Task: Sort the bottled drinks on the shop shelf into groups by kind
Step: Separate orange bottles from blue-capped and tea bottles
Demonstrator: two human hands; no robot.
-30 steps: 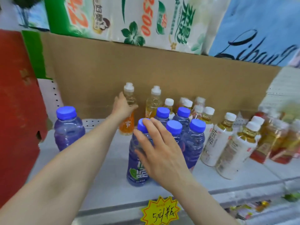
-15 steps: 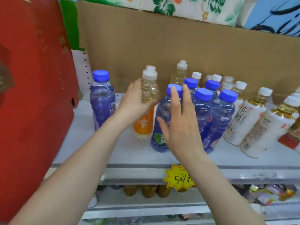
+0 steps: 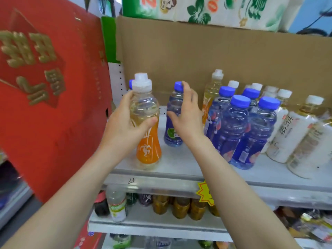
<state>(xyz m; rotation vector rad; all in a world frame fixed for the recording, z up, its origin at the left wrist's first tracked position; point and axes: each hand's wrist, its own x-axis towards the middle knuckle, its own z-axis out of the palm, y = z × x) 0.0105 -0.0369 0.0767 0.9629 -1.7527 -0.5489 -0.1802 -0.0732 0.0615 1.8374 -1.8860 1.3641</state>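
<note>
Holding the white-capped orange-label bottle (image 3: pixel 148 146) upright at the shelf's (image 3: pixel 179 168) near left edge, we curl our left grip (image 3: pixel 124 126) round its neck. Our right grip (image 3: pixel 186 115) is spread before a lone blue-capped purple bottle (image 3: pixel 173 141), left of the blue-capped cluster (image 3: pixel 240 126).

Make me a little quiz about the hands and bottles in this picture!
1. True or false: the left hand grips the orange-label bottle.
2. What colour is the cap of the purple bottle just behind the right hand? A white, B blue, C red.
3. Fill in: the star-shaped price tag on the shelf edge is coloured ____.

Key: 1 true; 2 B; 3 yellow.
</note>
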